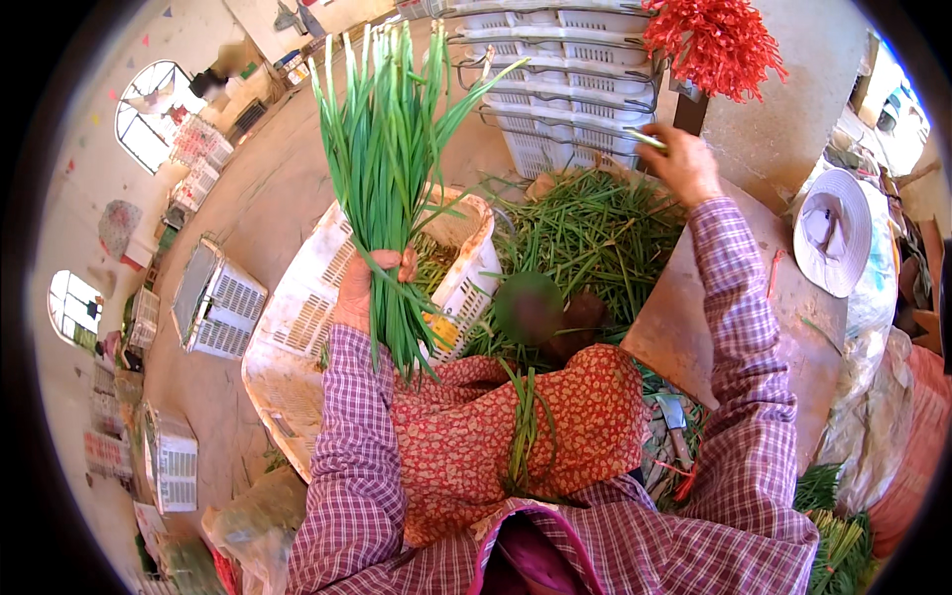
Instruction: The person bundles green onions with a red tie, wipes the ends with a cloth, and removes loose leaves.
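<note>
My left hand [369, 288] is closed around a thick bunch of long, flat green leafy stalks [387, 149] that look like garlic chives. The pale cut ends point up and the leaf tips droop below my fist. At the upper right, my right hand [684, 164] pinches a short pale-green stalk [647, 139], just below a hanging bundle of red ties [714, 45]. Across the red flowered apron [585, 407] on my lap lie a few loose leaves [524, 426]. A heap of loose green leaves [595, 223] spreads between my arms.
White plastic crates [575, 79] are stacked at the back; a dirty white crate [317, 268] stands left of my lap. A brown board [674, 307] lies under my right arm. Right of my lap is a knife [676, 426]. A pale hat [833, 233] rests at far right.
</note>
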The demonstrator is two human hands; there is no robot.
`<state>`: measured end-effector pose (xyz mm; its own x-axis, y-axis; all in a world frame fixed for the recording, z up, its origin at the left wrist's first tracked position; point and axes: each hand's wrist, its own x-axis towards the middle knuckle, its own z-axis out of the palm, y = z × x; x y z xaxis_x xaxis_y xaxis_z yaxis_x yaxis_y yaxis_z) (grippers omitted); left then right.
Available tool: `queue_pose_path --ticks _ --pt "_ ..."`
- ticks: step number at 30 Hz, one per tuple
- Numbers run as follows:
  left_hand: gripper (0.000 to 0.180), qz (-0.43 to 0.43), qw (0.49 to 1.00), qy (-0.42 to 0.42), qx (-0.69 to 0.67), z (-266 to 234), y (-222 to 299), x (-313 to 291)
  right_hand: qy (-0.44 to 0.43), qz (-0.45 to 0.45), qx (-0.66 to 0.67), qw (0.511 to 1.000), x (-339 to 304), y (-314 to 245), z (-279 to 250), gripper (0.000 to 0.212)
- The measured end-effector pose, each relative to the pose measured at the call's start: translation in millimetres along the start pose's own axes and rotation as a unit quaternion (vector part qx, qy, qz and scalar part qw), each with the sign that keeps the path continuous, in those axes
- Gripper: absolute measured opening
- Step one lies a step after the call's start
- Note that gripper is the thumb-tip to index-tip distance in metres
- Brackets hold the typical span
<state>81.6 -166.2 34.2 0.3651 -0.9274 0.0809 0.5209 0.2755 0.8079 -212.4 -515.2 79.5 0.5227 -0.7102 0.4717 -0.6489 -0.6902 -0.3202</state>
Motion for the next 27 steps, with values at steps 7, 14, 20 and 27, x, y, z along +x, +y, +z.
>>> queue_pose_path --ticks 7,14,20,27 --pt "0.042 -0.014 1.000 -0.004 0.019 9.3 -2.5 -6.7 0.027 -0.096 0.367 0.925 7.6 -127.3 -3.2 0.041" --pt "0.043 -0.036 0.999 0.005 0.030 11.6 -7.2 -5.5 0.019 0.022 0.528 0.849 39.0 -132.2 -20.5 0.062" --pt "0.046 -0.038 0.998 -0.013 0.051 19.2 -9.6 -7.5 -0.210 -0.039 0.474 0.854 42.5 -128.5 -18.9 0.042" --pt "0.054 -0.050 0.994 -0.044 0.091 13.7 -10.5 -8.9 0.169 0.054 0.384 0.906 62.2 -48.6 -51.5 0.033"
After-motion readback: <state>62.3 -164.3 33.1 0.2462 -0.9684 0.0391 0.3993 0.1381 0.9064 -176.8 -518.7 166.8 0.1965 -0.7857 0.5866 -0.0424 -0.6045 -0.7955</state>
